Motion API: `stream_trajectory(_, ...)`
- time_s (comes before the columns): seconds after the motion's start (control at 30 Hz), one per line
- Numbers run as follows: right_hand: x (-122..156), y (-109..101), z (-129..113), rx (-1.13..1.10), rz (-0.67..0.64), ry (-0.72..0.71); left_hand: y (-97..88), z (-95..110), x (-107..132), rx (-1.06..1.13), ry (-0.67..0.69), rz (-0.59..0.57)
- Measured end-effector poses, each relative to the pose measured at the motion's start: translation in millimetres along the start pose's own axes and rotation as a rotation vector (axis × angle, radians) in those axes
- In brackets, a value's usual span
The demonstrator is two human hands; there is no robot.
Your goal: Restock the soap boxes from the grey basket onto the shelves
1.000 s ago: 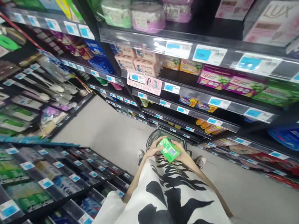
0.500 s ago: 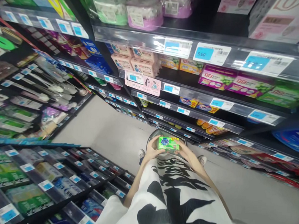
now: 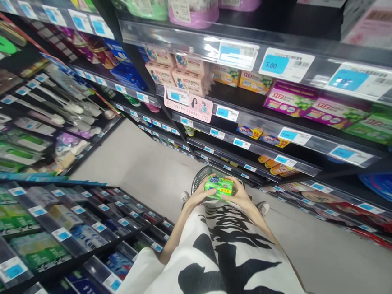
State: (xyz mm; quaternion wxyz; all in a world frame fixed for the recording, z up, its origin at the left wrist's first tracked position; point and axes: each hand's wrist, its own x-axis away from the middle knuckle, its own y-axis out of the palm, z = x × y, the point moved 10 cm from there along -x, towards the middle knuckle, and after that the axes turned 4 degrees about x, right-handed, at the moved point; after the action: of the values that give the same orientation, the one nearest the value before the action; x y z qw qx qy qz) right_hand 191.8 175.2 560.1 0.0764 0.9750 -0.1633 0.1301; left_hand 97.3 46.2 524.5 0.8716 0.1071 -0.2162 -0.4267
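Observation:
A small green soap pack [image 3: 218, 187] with yellow and blue print sits between both my hands, low in front of my body. My left hand [image 3: 200, 194] grips its left end with fingers curled round it. My right hand [image 3: 240, 195] closes on its right end. The pack is held level, label side up, just above a dark round basket [image 3: 200, 178] standing on the floor by my feet.
Black shop shelves [image 3: 250, 146] with blue price tags run along the right, stocked with boxed soaps and bottles. Lower racks [image 3: 57, 231] of packets stand at the left front. A grey floor aisle [image 3: 140, 165] leads away between them.
The green pack was tilted with its barcode side showing, then got turned in my hands until its printed face is up. Both hands stayed on it and rose slightly.

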Motion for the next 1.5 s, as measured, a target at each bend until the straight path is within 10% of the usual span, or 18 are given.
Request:
stream_trajectory(0.27,-6,1,-33,-0.123,-0.010,-0.137,2.6,57,4,-0.242,0.337,0.088)
stream_trajectory(0.5,0,21,-19,-0.329,-0.199,0.075,5.2,72,12,-0.234,0.508,0.080)
stream_trajectory(0.77,5,21,-3,-0.278,-0.096,0.171,8.6,50,17,-0.280,0.462,-0.008)
stream_trajectory(1.13,15,-5,-25,-0.091,0.118,-0.108,16.0,41,10,-0.074,0.187,0.036)
stream_trajectory(1.33,30,4,-79,0.151,-0.017,-0.407,36.6,100,35,-0.296,0.604,-0.019)
stream_trajectory(1.5,26,12,-98,0.030,-0.146,-0.401,101.7,148,94,-0.888,1.019,-0.268)
